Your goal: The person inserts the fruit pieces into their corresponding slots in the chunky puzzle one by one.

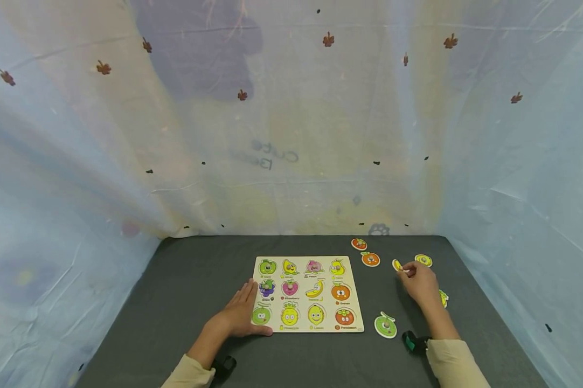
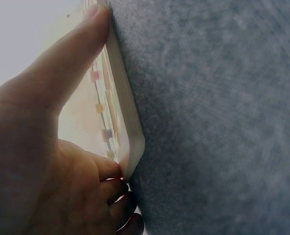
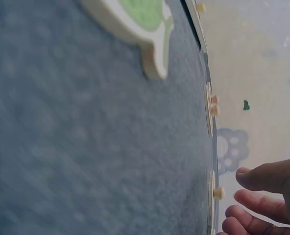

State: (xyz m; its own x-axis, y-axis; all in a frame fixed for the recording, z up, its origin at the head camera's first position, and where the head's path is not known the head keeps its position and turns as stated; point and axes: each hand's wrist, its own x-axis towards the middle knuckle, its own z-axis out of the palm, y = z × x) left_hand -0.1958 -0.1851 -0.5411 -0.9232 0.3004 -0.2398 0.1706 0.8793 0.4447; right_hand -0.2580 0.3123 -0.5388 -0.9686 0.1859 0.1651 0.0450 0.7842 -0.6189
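Observation:
A wooden fruit puzzle board (image 1: 303,321) with printed fruits lies flat on the dark table. My left hand (image 1: 243,312) rests along its left edge, the thumb stretched along the front edge; in the left wrist view the thumb (image 2: 61,63) touches the board's side (image 2: 123,98). My right hand (image 1: 421,283) reaches over a small yellow puzzle piece (image 1: 396,264), partly hidden by the fingers. In the right wrist view its thumb and index finger (image 3: 262,203) stand apart, close to a knob (image 3: 218,193) on a flat piece.
A green round fruit piece (image 1: 385,326) lies right of the board. Two orange-red pieces (image 1: 370,260) lie at the back. Another yellow piece (image 1: 423,260) is behind the right hand, and a yellow-green one (image 1: 444,298) shows beside the right forearm. A pale curtain (image 1: 301,188) hangs behind the table.

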